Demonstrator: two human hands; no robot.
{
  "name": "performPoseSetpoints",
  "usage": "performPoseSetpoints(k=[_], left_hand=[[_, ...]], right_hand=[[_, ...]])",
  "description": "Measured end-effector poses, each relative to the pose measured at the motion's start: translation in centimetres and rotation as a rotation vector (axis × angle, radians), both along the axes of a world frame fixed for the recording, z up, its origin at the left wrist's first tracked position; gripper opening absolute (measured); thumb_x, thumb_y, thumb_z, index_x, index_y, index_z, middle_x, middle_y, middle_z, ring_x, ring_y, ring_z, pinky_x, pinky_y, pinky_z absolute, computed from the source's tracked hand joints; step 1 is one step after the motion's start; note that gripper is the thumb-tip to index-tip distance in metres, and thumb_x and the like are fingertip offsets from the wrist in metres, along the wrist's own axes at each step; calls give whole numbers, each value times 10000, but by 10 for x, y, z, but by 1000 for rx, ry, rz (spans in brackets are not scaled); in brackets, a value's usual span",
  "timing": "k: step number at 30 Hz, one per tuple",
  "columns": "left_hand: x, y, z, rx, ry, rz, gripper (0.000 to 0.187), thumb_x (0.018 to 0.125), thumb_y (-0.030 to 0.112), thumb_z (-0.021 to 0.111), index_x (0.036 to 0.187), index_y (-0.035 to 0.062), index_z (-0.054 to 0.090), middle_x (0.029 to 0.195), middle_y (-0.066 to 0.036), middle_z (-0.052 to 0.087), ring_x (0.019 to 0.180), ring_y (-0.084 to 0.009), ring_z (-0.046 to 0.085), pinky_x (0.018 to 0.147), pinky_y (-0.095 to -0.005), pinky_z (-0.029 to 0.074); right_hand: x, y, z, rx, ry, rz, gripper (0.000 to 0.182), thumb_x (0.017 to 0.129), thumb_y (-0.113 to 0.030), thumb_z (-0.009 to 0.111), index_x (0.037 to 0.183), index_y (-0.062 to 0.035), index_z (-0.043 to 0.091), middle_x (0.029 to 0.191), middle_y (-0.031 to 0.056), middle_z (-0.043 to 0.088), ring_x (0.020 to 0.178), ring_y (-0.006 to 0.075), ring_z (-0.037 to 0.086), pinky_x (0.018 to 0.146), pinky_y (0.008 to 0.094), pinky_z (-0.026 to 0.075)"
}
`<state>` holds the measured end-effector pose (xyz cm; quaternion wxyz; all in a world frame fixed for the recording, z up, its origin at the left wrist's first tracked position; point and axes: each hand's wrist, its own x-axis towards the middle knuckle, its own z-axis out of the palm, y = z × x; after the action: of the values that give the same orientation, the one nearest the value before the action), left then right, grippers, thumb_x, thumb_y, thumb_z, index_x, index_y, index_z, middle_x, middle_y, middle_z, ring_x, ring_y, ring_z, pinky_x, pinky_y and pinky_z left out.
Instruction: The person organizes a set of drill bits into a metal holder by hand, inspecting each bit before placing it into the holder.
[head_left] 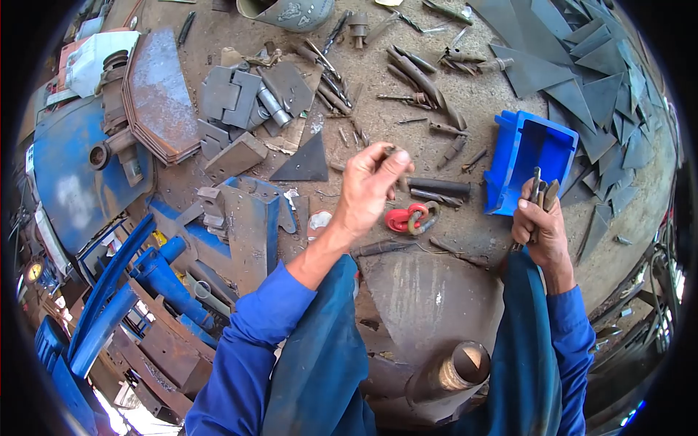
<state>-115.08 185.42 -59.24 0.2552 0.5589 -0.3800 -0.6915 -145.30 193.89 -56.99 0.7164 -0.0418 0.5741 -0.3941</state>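
Evidently sorting, the person's right hand (539,221) is clutching a bundle of drill bits (539,190) upright beside the blue bin (529,163), grip closed around them. Meanwhile the left hand (369,187) is pinching one small bit (394,152) above the cluttered bench (465,109), near a red shackle (411,218).

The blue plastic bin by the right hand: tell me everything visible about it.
The blue plastic bin is an open-fronted storage bin of bright, glossy plastic with a scuffed, dusty inside. It lies on the gritty floor, its hollow facing the camera, and looks empty. Grey triangular steel offcuts lie beside and behind it. The right hand, gripping several drill bits, hovers at its lower edge; contact cannot be told.
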Motion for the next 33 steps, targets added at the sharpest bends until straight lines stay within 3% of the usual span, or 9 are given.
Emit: performPoseSetpoints(k=[4,5,11,21,33], left_hand=[[28,-5,0,201,33,49,303,1034,344,572,1118,54,599,855,-64,674,727,-116,670,550,-220,511],[36,-3,-5,218,51,38,327,1035,295,565,1239,42,538,883,-74,661,773,-149,689,577,-240,530],[48,2,-4,250,83,37,432,1009,131,522,1415,30,413,1036,-126,636,887,-213,689,709,-305,564],[43,1,-1,273,200,49,414,1010,127,527,1400,22,435,1036,-123,634,886,-218,691,694,-298,573],[34,-2,5,220,243,102,509,948,68,651,1406,-30,452,1001,-117,658,808,-186,684,591,-253,554]], right_hand=[[1,-2,0,8,22,-2,224,892,-105,705,976,-56,504,584,-12,409,433,101,396,415,280,329],[2,-3,-2,6,17,-10,222,890,-108,705,976,-54,508,599,-8,424,452,99,407,429,276,337],[5,-4,-5,21,55,-29,203,876,-98,687,980,-54,519,635,-5,446,494,100,417,466,270,357],[1,-3,-8,14,80,-48,194,859,-79,660,986,-49,517,643,-1,449,520,110,431,487,278,360],[-3,-2,-10,18,81,-38,221,866,-124,663,1024,-34,538,675,21,491,554,121,460,516,285,374]])
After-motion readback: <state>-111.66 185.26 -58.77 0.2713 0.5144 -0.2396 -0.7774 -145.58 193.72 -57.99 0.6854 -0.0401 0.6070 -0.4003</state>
